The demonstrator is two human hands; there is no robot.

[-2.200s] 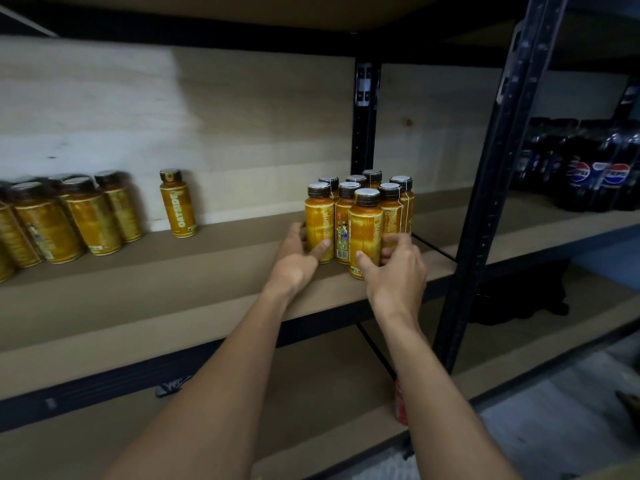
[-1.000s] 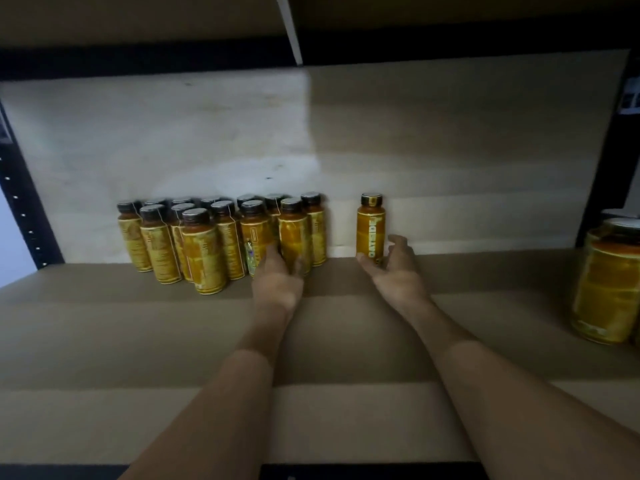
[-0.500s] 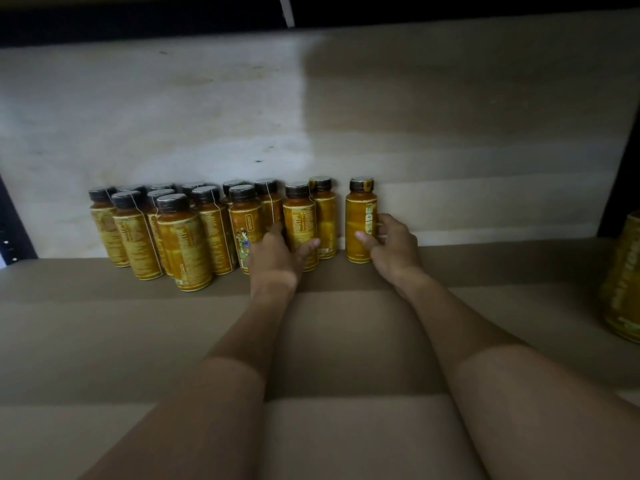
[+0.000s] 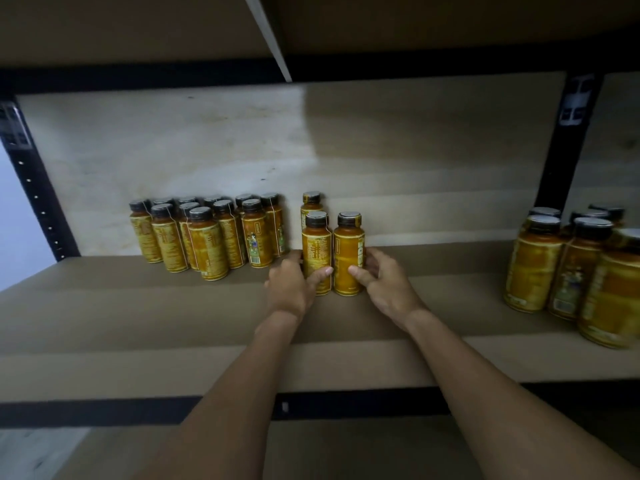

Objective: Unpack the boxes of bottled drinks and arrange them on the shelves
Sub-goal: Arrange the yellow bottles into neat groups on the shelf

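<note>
Two yellow bottles with dark caps stand side by side on the brown shelf (image 4: 173, 327). My left hand (image 4: 289, 287) grips the left bottle (image 4: 316, 247) low down, thumb across its front. My right hand (image 4: 384, 285) grips the right bottle (image 4: 349, 251) the same way. A third bottle (image 4: 310, 204) stands just behind them against the back panel. To the left, a cluster of several yellow bottles (image 4: 207, 233) stands near the back panel, a small gap away from the pair.
Another group of yellow bottles (image 4: 568, 268) stands at the right end of the shelf, near a black upright post (image 4: 568, 150). A second black post (image 4: 34, 195) bounds the left side. An upper shelf overhangs. A lower shelf (image 4: 346, 448) shows beneath my arms.
Both hands have pulled a bottle each forward and to the right, away from the cluster; the two now stand together in front of a third bottle. The camera has drawn back.
</note>
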